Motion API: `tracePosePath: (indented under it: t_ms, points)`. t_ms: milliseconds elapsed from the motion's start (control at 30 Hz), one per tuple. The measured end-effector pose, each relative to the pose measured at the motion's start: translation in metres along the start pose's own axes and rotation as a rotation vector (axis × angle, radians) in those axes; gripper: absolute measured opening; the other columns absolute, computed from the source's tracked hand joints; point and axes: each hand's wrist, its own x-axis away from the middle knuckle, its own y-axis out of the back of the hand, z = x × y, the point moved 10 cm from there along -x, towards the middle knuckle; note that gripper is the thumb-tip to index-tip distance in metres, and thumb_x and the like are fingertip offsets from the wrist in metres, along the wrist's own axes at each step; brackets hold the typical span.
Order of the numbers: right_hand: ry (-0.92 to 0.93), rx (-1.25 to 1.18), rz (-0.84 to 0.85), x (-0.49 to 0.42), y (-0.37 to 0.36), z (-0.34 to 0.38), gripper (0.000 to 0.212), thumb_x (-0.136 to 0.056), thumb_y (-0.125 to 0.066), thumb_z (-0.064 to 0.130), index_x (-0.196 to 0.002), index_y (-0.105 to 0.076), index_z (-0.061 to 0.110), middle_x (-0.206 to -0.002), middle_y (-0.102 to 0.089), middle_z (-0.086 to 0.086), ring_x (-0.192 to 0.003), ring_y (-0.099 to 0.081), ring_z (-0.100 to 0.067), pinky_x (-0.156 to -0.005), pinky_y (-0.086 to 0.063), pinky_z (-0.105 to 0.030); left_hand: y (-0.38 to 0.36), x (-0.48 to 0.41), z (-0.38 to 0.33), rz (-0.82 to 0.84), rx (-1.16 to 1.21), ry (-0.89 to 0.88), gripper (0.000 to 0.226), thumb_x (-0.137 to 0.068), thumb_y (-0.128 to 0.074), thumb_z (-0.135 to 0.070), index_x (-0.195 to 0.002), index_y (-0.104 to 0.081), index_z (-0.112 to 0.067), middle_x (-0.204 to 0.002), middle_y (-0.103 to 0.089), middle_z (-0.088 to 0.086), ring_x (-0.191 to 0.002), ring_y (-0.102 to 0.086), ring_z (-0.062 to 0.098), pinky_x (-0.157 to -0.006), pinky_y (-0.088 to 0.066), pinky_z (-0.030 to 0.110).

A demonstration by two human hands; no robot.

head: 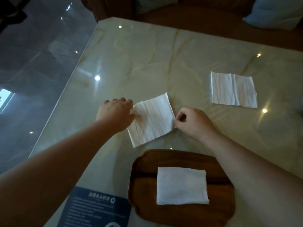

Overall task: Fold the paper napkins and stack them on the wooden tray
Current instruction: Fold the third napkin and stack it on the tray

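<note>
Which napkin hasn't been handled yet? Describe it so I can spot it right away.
On the marble table, look past the wooden tray to the far right. The untouched napkin lies flat and alone there, with no hand on it, unlike the middle napkin and the folded napkin on the tray.

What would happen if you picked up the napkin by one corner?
The napkin between the hands would probably droop, since it looks thin and creased. It likely weighs almost nothing. On the shiny table it may slide easily when pushed.
</note>
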Motion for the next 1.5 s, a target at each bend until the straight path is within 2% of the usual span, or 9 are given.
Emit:
tracePosePath:
  t_ms: [200,400,633,800,967,1167,1300,1400,1500]
  points:
    - [-0.014,-0.055,-0.012,-0.033,0.025,0.001,0.005,-0.074,-0.069,0.021,-0.074,-0.066,0.017,-0.073,-0.067,0.005,-0.073,-0.063,-0.017,-0.063,-0.047,-0.028,-0.015,0.032,-0.016,0.053,-0.009,-0.004,0.033,-0.087,-0.045,-0.052,-0.093,-0.055,-0.02,-0.09,-0.068,0.003,-0.078,-0.064,0.028,-0.063,-0.042,0.032]
    - [0.086,-0.027,-0.014,-0.041,0.04,0.02,0.005,-0.074,-0.066,0.015,-0.079,-0.067,0.015,-0.079,-0.07,0.001,-0.076,-0.064,-0.017,-0.065,-0.047,-0.028,-0.018,0.046,-0.041,0.124,0.061,-0.049,0.029,-0.088,-0.047,-0.049,-0.09,-0.061,-0.024,-0.092,-0.067,-0.002,-0.08,-0.063,0.022,-0.06,-0.042,0.03]
    - [0.505,0.112,-0.029,0.01,0.038,0.062,0.003,-0.08,-0.064,0.019,-0.081,-0.064,0.016,-0.076,-0.068,-0.001,-0.07,-0.064,-0.021,-0.062,-0.053,-0.039,0.06,0.038,-0.041,-0.341,0.249,-0.123,0.02,-0.081,-0.066,-0.031,-0.093,-0.062,-0.016,-0.096,-0.061,0.007,-0.088,-0.061,0.028,-0.058,-0.035,0.029]
    - [0.66,0.16,0.013,0.05,0.015,0.065,0.007,-0.078,-0.064,0.014,-0.082,-0.06,0.018,-0.075,-0.066,0.0,-0.066,-0.06,-0.021,-0.055,-0.049,-0.033,0.066,0.027,-0.033,-0.328,0.236,-0.062,0.023,-0.085,-0.059,-0.037,-0.098,-0.06,-0.018,-0.098,-0.062,0.003,-0.091,-0.06,0.025,-0.061,-0.035,0.029]
    - [0.563,0.064,0.18,0.063,-0.009,0.044,0.014,-0.079,-0.067,0.03,-0.087,-0.061,0.021,-0.081,-0.066,0.006,-0.07,-0.061,-0.013,-0.06,-0.051,-0.032,0.04,0.02,-0.036,-0.197,0.231,-0.079,0.022,-0.085,-0.06,-0.036,-0.101,-0.061,-0.02,-0.101,-0.062,0.0,-0.094,-0.059,0.023,-0.062,-0.042,0.031]
    - [0.249,0.008,0.015,0.026,0.005,0.005,0.012,-0.084,-0.064,0.031,-0.089,-0.062,0.021,-0.082,-0.064,0.005,-0.074,-0.059,-0.013,-0.066,-0.053,-0.036,-0.003,0.014,-0.049,0.045,0.193,-0.146,0.031,-0.086,-0.06,-0.034,-0.116,-0.057,-0.022,-0.115,-0.059,0.001,-0.109,-0.055,0.022,-0.077,-0.055,0.044]
    - [0.136,0.156,0.062,0.008,-0.009,-0.003,0.023,-0.084,-0.063,0.036,-0.099,-0.06,0.02,-0.091,-0.056,0.007,-0.083,-0.056,-0.015,-0.068,-0.048,-0.033,-0.015,0.007,-0.049,0.117,0.152,-0.131,0.04,-0.085,-0.062,-0.036,-0.122,-0.052,-0.025,-0.12,-0.054,0.002,-0.115,-0.05,0.023,-0.081,-0.053,0.044]
    - [0.128,0.229,0.072,0.005,-0.019,0.005,0.011,-0.084,-0.058,0.034,-0.085,-0.057,0.023,-0.088,-0.052,0.005,-0.081,-0.053,-0.016,-0.061,-0.037,-0.029,-0.019,0.003,-0.045,0.167,0.189,-0.077,0.029,-0.085,-0.063,-0.035,-0.111,-0.058,-0.024,-0.111,-0.054,0.002,-0.11,-0.051,0.024,-0.082,-0.05,0.04]
    - [0.112,0.122,0.062,0.004,-0.016,0.008,0.011,-0.083,-0.06,0.029,-0.076,-0.056,0.022,-0.08,-0.056,0.005,-0.075,-0.056,-0.016,-0.056,-0.038,-0.028,-0.021,0.003,-0.039,0.186,0.253,-0.041,0.015,-0.085,-0.061,-0.032,-0.097,-0.063,-0.024,-0.101,-0.054,-0.001,-0.099,-0.055,0.022,-0.08,-0.049,0.037]
